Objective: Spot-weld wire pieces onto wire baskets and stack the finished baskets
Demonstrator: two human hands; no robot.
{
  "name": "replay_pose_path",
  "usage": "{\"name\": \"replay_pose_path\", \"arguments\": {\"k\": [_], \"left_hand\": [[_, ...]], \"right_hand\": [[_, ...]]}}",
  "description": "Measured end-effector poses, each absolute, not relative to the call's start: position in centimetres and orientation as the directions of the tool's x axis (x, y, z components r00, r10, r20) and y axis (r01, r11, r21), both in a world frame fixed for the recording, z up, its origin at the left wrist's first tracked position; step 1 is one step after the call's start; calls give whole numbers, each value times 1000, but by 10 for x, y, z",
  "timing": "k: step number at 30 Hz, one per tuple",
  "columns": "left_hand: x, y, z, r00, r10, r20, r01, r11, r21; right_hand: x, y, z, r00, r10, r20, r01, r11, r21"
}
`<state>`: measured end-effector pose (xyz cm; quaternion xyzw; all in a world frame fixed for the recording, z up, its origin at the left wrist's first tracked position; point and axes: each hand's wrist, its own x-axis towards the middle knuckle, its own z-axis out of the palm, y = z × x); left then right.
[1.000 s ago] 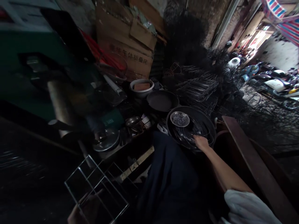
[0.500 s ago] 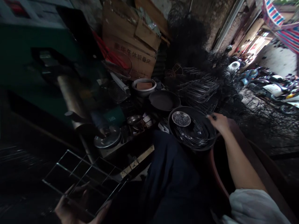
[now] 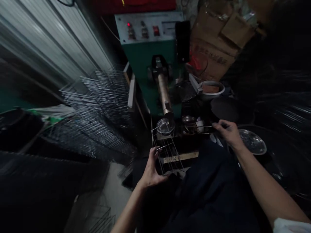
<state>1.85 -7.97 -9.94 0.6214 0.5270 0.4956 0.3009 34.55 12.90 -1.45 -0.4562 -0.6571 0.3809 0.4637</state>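
Note:
My left hand (image 3: 153, 171) is closed on a small wire rack (image 3: 171, 155), gripping its near left side. The rack's far end lies under the brass-coloured arm (image 3: 163, 92) of a green machine (image 3: 143, 61), near a round metal disc (image 3: 165, 126). A thin wire (image 3: 205, 126) sticks out to the left from the pinched fingers of my right hand (image 3: 227, 131). To the right of that hand stands a shiny metal dish (image 3: 252, 141) with small pieces in it, blurred. The tip of the machine's arm is dark and hard to make out.
Stacked wire racks (image 3: 97, 110) stand to the left of the machine. A cardboard box (image 3: 213, 48), a pale bowl holding a brick-like block (image 3: 211, 89) and a dark pan (image 3: 224, 108) are at the back right. A small metal bowl (image 3: 189, 119) sits right of the disc.
The view has swung left. My right hand has left the black pan of wires and come towards the machine with a wire. My left hand has brought the rack up to the machine's arm.

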Motion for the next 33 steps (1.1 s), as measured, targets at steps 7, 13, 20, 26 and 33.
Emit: {"name": "replay_pose_path", "arguments": {"k": [7,13,20,26,33], "left_hand": [[4,-87,-88,-82,949,304,288,-269,919],[3,-78,-86,-82,949,305,250,-276,928],[3,-68,-95,-71,950,303,243,-278,929],[0,-60,-99,-66,956,287,280,-258,925],[-2,-52,-107,-81,959,272,274,-241,931]], "right_hand": [[297,130,-39,-377,911,168,172,247,-954],[298,140,-52,-391,911,133,67,172,-983],[305,151,-64,-375,919,123,1,133,-991],[300,160,-68,-412,899,150,20,173,-985],[292,172,-71,-444,879,172,39,211,-977]]}}
